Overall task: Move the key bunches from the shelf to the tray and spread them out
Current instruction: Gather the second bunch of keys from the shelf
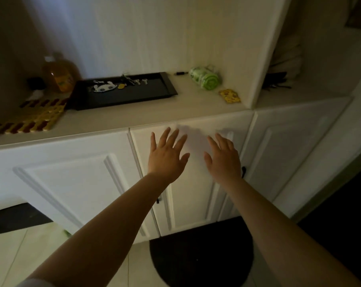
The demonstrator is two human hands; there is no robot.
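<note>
A black rectangular tray (150,94) lies on the white cabinet shelf (154,112). Near its back edge lie the key bunches: one with a white plush charm (103,88) and a small yellow tag (121,86), another dark bunch (128,78), and small keys (142,81) to the right. My left hand (166,158) and my right hand (224,160) hover side by side in front of the cabinet doors, below the shelf edge. Both are open with fingers spread and hold nothing.
An orange-liquid bottle (60,74) stands left of the tray, with a red and yellow mat (34,116) in front. A green roll (205,78), a black pen (181,73) and a yellow card (229,96) lie to the right. A vertical white panel (266,59) bounds the shelf.
</note>
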